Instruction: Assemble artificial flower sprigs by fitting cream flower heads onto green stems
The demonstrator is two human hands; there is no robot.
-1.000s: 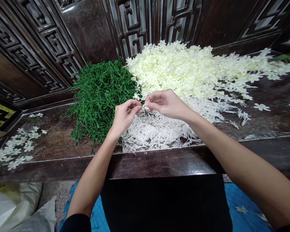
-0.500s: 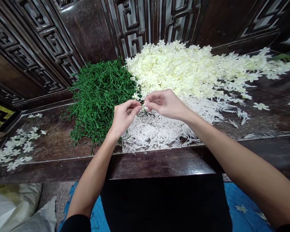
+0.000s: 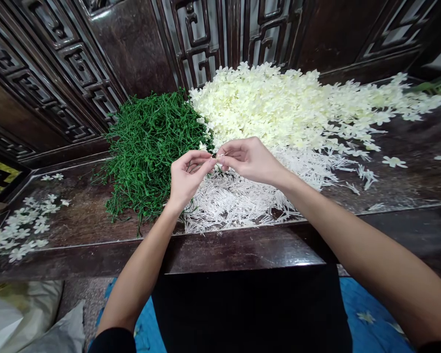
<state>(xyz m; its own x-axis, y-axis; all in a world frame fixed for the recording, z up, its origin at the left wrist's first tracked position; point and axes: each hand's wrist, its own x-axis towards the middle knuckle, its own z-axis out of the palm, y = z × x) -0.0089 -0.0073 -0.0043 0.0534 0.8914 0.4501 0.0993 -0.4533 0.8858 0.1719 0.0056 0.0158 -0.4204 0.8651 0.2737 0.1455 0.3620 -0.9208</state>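
Note:
My left hand (image 3: pixel 186 175) and my right hand (image 3: pixel 247 158) meet fingertip to fingertip above a dark wooden bench (image 3: pixel 95 220). Both pinch a small white artificial flower piece (image 3: pixel 217 160) between them; its exact form is too small to make out. Under the hands lies a heap of thin white plastic stamens (image 3: pixel 238 201). A mound of green plastic stems (image 3: pixel 150 142) sits to the left of the hands. A large pile of cream flower petals (image 3: pixel 279 103) spreads behind and to the right.
Several finished small white flowers (image 3: pixel 20 228) lie at the bench's left end. Loose petals (image 3: pixel 393 161) are scattered to the right. A carved dark wooden backrest (image 3: pixel 132 44) rises behind. White bags (image 3: pixel 25 318) and blue cloth (image 3: pixel 371 314) lie below the bench edge.
Both hands have stayed pinched together and shifted very slightly left and up. The piles have not moved.

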